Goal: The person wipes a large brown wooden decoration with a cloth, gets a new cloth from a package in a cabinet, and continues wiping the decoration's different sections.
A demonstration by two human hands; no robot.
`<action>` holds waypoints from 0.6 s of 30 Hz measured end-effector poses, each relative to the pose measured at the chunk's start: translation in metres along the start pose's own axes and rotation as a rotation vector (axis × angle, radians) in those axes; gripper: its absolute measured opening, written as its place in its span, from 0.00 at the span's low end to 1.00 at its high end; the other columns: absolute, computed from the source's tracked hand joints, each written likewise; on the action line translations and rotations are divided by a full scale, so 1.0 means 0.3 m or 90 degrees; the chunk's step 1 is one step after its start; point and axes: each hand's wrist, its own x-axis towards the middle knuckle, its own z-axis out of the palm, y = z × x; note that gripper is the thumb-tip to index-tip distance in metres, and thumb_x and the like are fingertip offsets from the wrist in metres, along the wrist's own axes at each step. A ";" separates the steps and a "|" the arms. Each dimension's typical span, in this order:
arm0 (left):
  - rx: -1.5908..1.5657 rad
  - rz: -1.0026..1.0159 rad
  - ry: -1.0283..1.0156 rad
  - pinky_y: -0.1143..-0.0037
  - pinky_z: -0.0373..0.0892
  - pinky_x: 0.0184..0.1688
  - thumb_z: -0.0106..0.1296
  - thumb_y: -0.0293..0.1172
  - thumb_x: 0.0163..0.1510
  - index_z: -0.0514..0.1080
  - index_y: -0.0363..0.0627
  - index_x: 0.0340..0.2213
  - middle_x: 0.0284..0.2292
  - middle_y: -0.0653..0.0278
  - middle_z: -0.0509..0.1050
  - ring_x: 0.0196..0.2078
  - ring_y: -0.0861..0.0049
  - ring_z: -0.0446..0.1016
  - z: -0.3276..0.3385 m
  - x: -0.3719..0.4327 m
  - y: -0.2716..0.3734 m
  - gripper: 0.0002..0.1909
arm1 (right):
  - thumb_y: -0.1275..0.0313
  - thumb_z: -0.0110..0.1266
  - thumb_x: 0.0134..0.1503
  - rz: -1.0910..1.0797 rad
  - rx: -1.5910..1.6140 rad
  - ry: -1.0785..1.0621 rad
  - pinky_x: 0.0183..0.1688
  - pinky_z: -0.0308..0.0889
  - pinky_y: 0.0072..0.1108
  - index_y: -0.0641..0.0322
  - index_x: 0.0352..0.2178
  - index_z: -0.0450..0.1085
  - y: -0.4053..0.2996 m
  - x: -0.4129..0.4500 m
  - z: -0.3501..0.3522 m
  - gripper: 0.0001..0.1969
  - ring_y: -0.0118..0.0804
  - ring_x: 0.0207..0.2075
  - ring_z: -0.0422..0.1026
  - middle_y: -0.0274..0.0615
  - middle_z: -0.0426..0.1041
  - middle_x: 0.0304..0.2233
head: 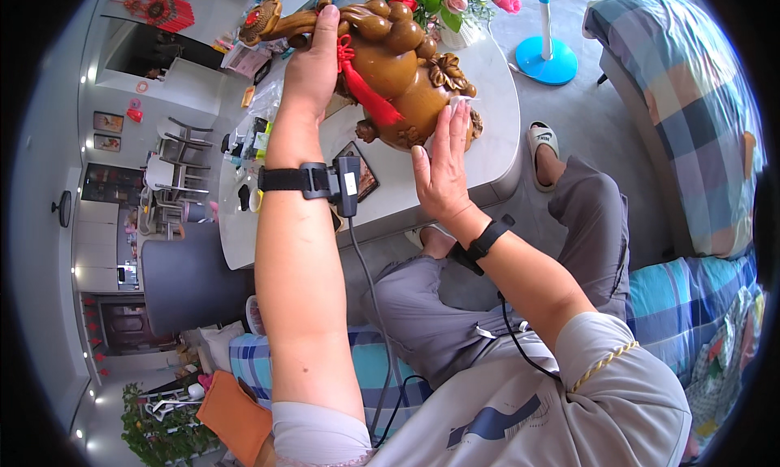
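Observation:
A large glossy brown gourd ornament (390, 71), carved with small gourds and leaves, is tilted over the coffee table. My left hand (311, 71) grips its narrow stem at the upper left, with the thumb along the top. From the stem hangs a red knotted tassel (372, 95), lying across the gourd's body. My right hand (448, 168) lies nearly flat against the lower bulb, fingers extended. Under those fingers a thin white cloth or wipe (464, 101) shows, pressed to the surface. Both wrists wear black straps; a small device with a cable sits on the left one.
The white coffee table (496, 138) has a curved edge before my knees. On it stand a white vase (460, 33) of flowers and a dark framed tray (364, 173). A blue-based stand (546, 58) and checked sofa (688, 95) are on the right, a grey chair (189, 278) left.

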 end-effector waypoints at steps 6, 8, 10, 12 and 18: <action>0.042 0.050 0.047 0.71 0.63 0.60 0.52 0.70 0.56 0.71 0.31 0.53 0.51 0.53 0.76 0.55 0.67 0.72 0.035 -0.035 0.003 0.47 | 0.72 0.49 0.62 -0.145 -0.008 0.006 0.71 0.47 0.41 0.65 0.64 0.59 0.042 0.225 -0.077 0.28 0.55 0.69 0.54 0.55 0.61 0.65; -0.068 0.149 -0.023 0.69 0.63 0.61 0.63 0.63 0.52 0.67 0.32 0.55 0.50 0.54 0.75 0.55 0.68 0.71 0.023 -0.061 -0.042 0.45 | 0.74 0.50 0.61 -0.148 0.021 -0.030 0.71 0.47 0.41 0.62 0.64 0.61 0.046 0.257 -0.107 0.28 0.52 0.70 0.55 0.53 0.62 0.64; -0.055 0.226 0.044 0.72 0.69 0.55 0.71 0.47 0.49 0.64 0.30 0.54 0.48 0.51 0.75 0.50 0.70 0.74 0.037 -0.114 -0.082 0.42 | 0.75 0.50 0.60 -0.164 0.011 -0.054 0.71 0.47 0.41 0.61 0.64 0.61 0.062 0.250 -0.129 0.29 0.52 0.70 0.54 0.52 0.62 0.64; 0.057 0.285 0.198 0.72 0.73 0.48 0.71 0.41 0.50 0.64 0.28 0.50 0.46 0.52 0.73 0.43 0.70 0.76 0.074 -0.177 -0.099 0.37 | 0.77 0.49 0.58 -0.175 0.013 -0.084 0.72 0.45 0.41 0.59 0.64 0.61 0.074 0.237 -0.130 0.31 0.52 0.70 0.53 0.49 0.62 0.65; 0.308 0.411 0.363 0.65 0.72 0.48 0.61 0.30 0.51 0.71 0.33 0.39 0.42 0.48 0.76 0.43 0.56 0.76 0.111 -0.220 -0.063 0.17 | 0.80 0.49 0.55 -0.167 0.007 -0.075 0.72 0.47 0.40 0.60 0.63 0.61 0.055 0.226 -0.143 0.32 0.52 0.70 0.53 0.48 0.63 0.65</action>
